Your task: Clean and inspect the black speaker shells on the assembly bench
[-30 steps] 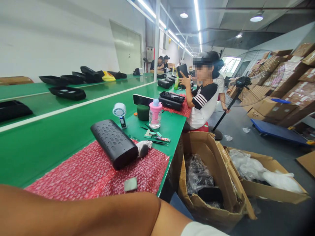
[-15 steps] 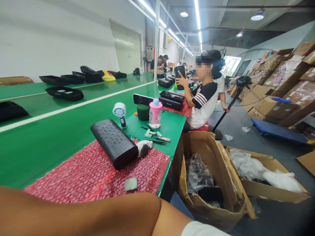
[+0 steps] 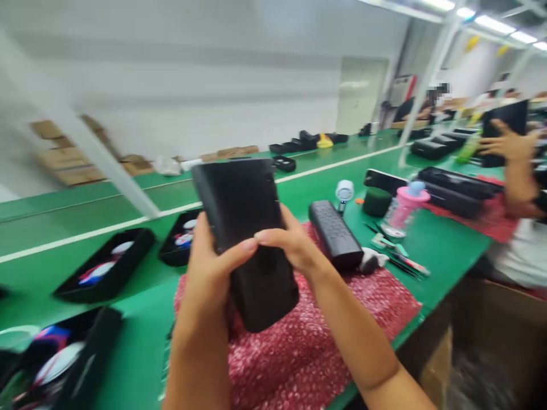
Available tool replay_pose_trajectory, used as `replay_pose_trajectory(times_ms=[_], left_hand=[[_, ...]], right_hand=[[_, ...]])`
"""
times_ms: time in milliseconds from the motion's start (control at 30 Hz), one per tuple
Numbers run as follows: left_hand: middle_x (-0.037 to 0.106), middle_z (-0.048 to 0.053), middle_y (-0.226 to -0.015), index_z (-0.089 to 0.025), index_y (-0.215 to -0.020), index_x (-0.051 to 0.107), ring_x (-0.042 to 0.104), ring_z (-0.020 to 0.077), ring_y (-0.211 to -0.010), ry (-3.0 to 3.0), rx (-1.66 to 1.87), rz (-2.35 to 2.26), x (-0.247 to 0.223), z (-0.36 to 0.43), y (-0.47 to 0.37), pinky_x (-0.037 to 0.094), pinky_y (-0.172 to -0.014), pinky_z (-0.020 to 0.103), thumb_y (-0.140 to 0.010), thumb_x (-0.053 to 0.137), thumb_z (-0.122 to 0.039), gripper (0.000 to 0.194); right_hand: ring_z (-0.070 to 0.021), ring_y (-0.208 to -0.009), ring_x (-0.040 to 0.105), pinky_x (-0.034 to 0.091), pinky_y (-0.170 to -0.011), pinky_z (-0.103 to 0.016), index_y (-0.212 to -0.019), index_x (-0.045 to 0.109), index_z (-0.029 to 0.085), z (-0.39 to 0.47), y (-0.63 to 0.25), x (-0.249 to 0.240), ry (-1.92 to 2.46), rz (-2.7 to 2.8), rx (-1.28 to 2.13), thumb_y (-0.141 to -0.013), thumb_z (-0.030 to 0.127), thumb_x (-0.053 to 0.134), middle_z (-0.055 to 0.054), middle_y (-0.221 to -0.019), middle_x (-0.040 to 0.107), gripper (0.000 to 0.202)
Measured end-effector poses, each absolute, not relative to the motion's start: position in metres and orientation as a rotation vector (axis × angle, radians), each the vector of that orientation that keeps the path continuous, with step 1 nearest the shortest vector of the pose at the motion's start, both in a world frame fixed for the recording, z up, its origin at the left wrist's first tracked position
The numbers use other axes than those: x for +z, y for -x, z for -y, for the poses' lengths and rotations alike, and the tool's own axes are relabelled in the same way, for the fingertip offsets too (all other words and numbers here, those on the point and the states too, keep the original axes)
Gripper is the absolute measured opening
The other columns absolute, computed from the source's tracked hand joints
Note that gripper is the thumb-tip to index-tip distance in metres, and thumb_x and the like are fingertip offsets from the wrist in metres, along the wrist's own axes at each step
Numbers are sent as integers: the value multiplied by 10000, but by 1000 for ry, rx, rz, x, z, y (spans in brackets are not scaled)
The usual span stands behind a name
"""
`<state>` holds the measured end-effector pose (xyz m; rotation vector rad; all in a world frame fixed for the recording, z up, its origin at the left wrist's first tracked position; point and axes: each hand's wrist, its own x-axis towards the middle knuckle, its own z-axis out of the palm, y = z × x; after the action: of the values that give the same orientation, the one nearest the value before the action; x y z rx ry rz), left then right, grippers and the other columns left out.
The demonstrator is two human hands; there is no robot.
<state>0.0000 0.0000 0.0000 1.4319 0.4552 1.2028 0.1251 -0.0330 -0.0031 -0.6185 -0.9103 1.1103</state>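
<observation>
Both my hands hold a long black plastic shell [image 3: 248, 228] upright above the red bubble-wrap mat [image 3: 307, 353]. My left hand [image 3: 209, 273] grips its left side, thumb across the front. My right hand [image 3: 290, 242] holds its right edge. A second black part with a dimpled grille [image 3: 335, 233] lies on the mat just right of my hands, with a small white and grey cloth-like lump [image 3: 371, 261] beside it.
Black trays [image 3: 106, 270] sit on the green conveyor [image 3: 85, 230] to the left. A small white fan [image 3: 344, 191], a dark green cup [image 3: 376, 201], a pink bottle [image 3: 405, 208] and small tools [image 3: 397, 256] lie to the right. A co-worker's hand [image 3: 508, 145] holds a black part.
The view swung left from the co-worker and boxes to the bench. Both my hands now hold a black shell in front of me; earlier only my forearm showed.
</observation>
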Motion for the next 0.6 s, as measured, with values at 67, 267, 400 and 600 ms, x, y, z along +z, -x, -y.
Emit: replay_pose_trajectory(times_ms=[67, 267, 400, 600], left_hand=[[656, 73, -1089, -187, -1226, 527, 648, 274, -962, -1439, 1250, -536, 5, 0, 11, 573, -786, 369, -560, 873, -328, 763], [644, 93, -1154, -187, -1245, 507, 628, 304, -1056, -1410, 1227, -508, 4, 3, 5, 540, -894, 420, -554, 853, -326, 785], [629, 101, -1197, -190, -1265, 499, 611, 314, -1097, -1423, 1229, -513, 5, 3, 8, 526, -926, 428, -549, 856, -322, 811], [684, 77, -1098, -187, -1209, 551, 664, 316, -957, -1421, 1187, -523, 10, 5, 20, 584, -761, 386, -564, 845, -334, 724]], right_hand=[[-240, -958, 633, 519, -965, -428, -1059, 570, 232, 33, -124, -6, 617, 933, 1104, -525, 298, 810, -11, -1004, 667, 589], [-245, -1011, 616, 506, -959, -424, -1098, 562, 236, 43, -125, -9, 669, 986, 1062, -606, 310, 769, -20, -1058, 658, 539], [-250, -1132, 575, 492, -993, -407, -1206, 518, 246, 44, -133, -10, 606, 1116, 1142, -609, 284, 800, -29, -1185, 625, 661], [-259, -1098, 597, 514, -991, -445, -1206, 467, 247, 45, -131, -10, 629, 1146, 1120, -447, 230, 899, -34, -1169, 615, 874]])
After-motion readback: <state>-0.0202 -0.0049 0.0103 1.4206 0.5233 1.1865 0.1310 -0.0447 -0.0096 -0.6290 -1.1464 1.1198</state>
